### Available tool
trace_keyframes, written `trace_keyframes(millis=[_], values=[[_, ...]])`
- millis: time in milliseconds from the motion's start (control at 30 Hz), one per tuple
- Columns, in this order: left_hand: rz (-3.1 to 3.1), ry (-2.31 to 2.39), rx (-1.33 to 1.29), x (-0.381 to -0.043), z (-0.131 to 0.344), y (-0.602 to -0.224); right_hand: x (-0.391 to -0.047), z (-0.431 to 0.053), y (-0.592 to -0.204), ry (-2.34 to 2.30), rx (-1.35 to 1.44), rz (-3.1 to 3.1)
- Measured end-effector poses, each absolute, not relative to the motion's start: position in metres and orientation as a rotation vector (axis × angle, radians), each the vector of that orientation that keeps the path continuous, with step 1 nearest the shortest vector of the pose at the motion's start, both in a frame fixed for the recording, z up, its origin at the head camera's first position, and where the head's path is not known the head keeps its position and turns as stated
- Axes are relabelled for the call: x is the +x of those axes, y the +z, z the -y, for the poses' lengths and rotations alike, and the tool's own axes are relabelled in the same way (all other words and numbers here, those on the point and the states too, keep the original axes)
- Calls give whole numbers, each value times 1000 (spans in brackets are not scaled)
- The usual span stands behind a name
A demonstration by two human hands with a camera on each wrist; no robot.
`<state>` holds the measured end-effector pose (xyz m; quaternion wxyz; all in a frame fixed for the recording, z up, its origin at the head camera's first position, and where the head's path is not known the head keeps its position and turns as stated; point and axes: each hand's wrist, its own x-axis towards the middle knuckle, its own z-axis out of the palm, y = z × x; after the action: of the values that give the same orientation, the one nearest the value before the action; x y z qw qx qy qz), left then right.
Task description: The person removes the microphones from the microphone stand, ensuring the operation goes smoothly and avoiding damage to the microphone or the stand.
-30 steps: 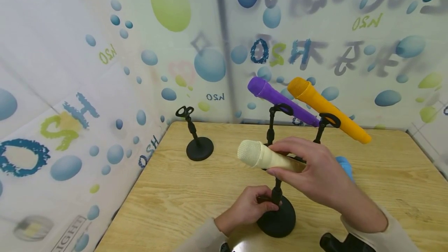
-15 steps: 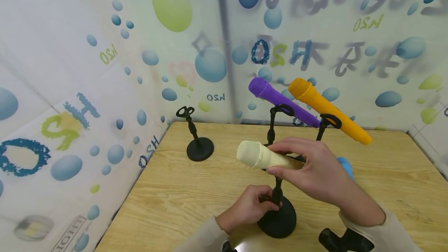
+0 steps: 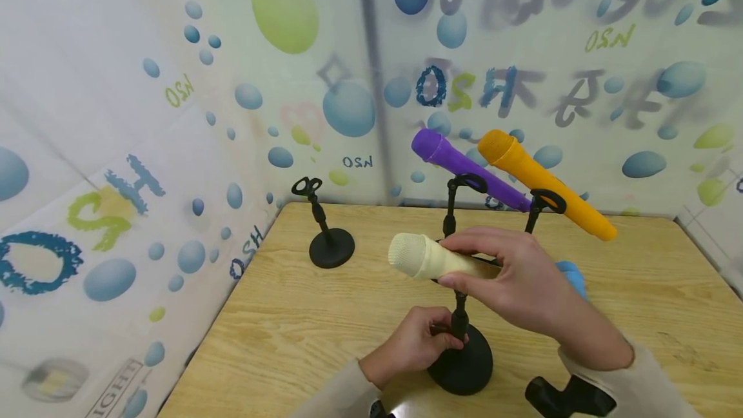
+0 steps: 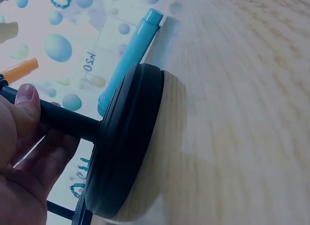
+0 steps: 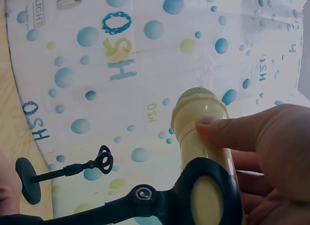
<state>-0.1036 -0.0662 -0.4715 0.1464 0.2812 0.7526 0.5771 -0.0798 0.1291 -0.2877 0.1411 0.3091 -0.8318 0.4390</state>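
My right hand (image 3: 519,279) grips a cream microphone (image 3: 415,255) by its body, thumb on one side and fingers on the other. In the right wrist view the microphone (image 5: 198,123) lies against the black clip (image 5: 213,186) of a desk stand, the clip's ring in front of its body. My left hand (image 3: 413,347) pinches the pole of that stand low down, just above its round black base (image 3: 461,366). The left wrist view has the thumb and fingers around the pole (image 4: 68,119), with the base (image 4: 128,138) on the wooden table.
Behind, a purple microphone (image 3: 470,169) and an orange microphone (image 3: 545,182) rest tilted in black stands. A bare stand (image 3: 331,247) stands at the back left. A blue microphone (image 4: 131,58) lies on the table to the right. Patterned walls border the table (image 3: 278,315).
The right hand and the cream microphone have shifted slightly left. The left hand stays on the stand's pole.
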Motion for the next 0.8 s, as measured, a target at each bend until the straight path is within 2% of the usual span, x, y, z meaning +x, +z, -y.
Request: trace_keyframes(millis=[367,800], values=[[-2180,1666,786,-103,63,-469,-80,-120,-293,1071,937,2221],[-2137,1682,773,-103,62,-467,-83,-122,-286,1254,969,2343]])
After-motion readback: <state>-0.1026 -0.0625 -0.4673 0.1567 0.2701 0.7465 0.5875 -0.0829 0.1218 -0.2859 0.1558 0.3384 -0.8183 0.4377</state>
